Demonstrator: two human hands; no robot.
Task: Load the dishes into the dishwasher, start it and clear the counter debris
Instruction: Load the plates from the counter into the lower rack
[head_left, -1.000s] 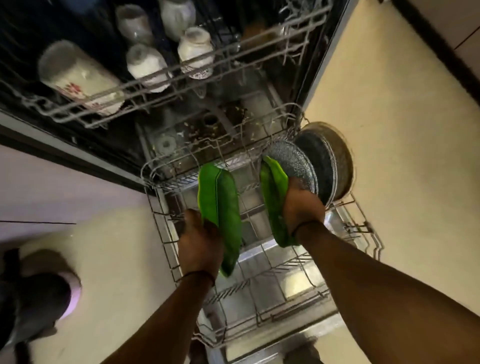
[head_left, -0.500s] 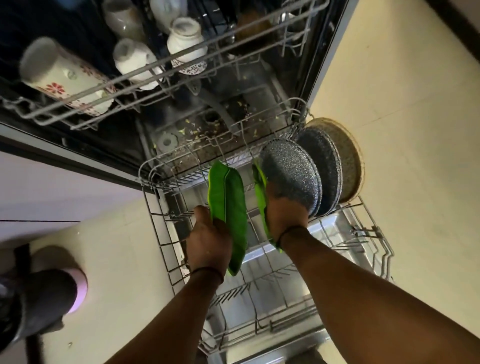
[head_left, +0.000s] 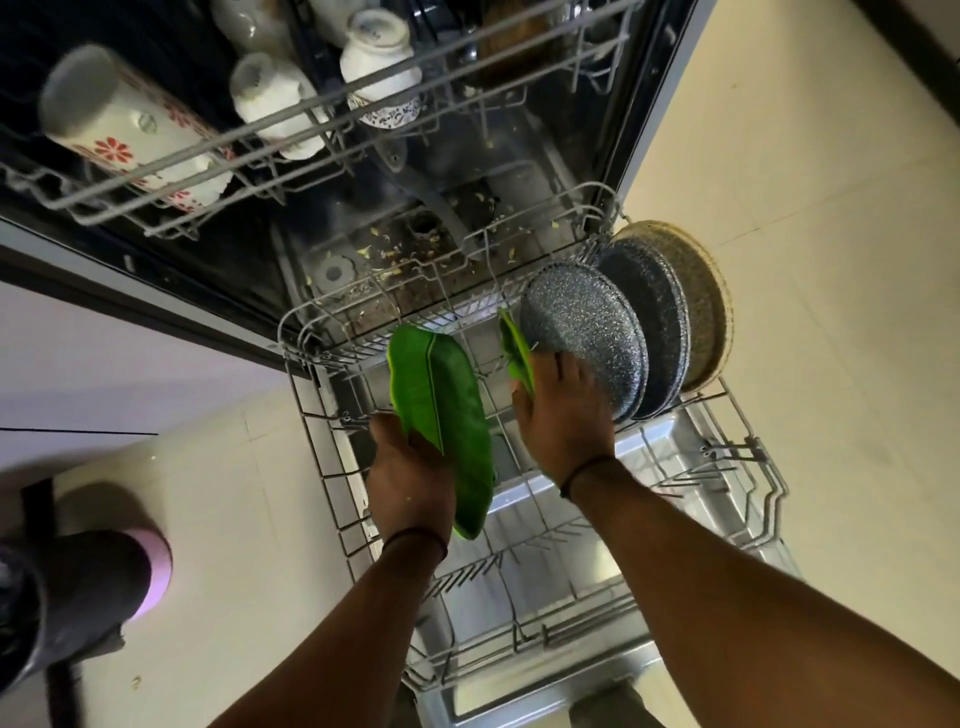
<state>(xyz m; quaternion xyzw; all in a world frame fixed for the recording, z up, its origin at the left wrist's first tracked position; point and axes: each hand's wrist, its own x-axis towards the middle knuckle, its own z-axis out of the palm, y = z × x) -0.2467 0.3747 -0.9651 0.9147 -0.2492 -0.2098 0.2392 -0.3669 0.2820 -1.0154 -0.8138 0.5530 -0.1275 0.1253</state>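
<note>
Risk: the green leaf plate (head_left: 441, 415) may miss the tines and tip flat, judging by its tilt above the lower rack (head_left: 311, 415).
Second risk: the other green plate (head_left: 515, 348) could knock the speckled plate (head_left: 582, 338) just beside it.
Left hand (head_left: 410, 478): grips the leaf plate's lower edge.
Right hand (head_left: 563, 410): holds the other plate, edge-on, against the speckled one.
</note>
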